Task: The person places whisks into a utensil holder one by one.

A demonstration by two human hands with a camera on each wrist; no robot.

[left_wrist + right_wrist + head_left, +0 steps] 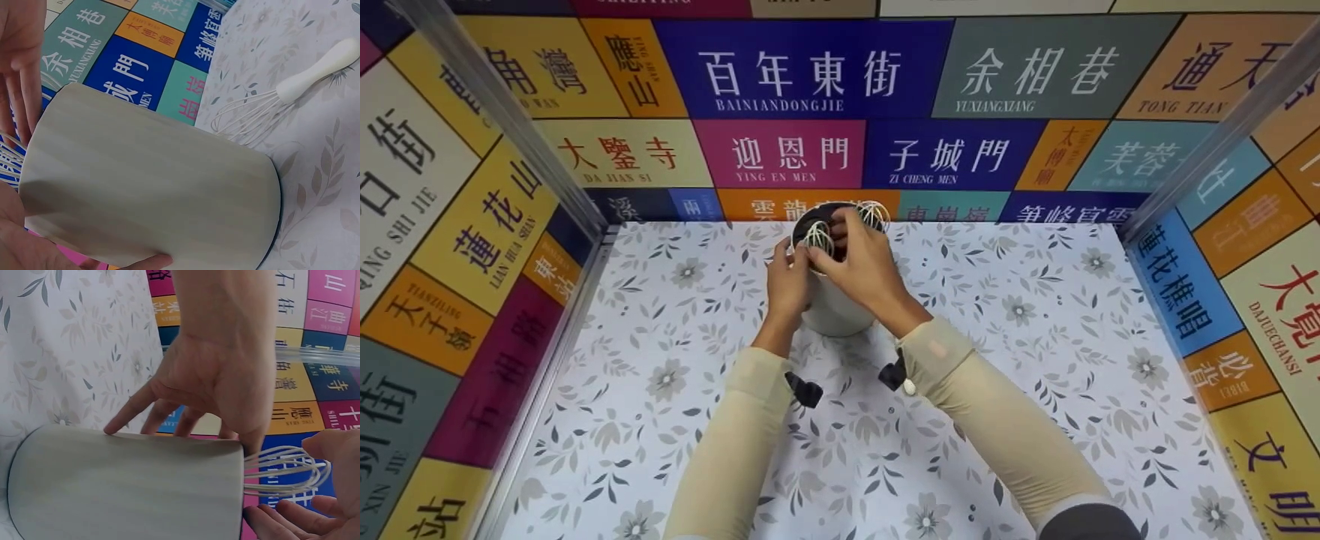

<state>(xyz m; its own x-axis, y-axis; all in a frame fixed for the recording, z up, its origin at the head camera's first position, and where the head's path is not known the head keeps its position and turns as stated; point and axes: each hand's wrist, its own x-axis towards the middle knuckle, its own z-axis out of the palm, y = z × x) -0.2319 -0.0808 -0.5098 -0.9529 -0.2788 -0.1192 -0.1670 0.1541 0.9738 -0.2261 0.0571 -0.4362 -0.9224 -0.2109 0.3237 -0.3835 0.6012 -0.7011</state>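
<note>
A pale cylindrical canister [840,311] with a dark interior stands upright on the table. My left hand [789,289] holds it at the near left rim, fingers along its outer wall in the right wrist view. Wire loops of a whisk [287,469] stick out of the canister's mouth, and more whisk loops [873,216] show at its far right. My right hand [866,262] is over the mouth, its thumb and fingers spread around the nearer loops, apart from each other. Another white whisk [304,79] lies on the table beside the canister, mostly hidden by my right arm in the head view.
A white tablecloth [660,420] with grey flowers and leaves covers the table. Colourful panels [802,67] with printed characters stand at the back and both sides, with clear corner strips [521,127]. A dark wrist camera [804,390] sits under each wrist.
</note>
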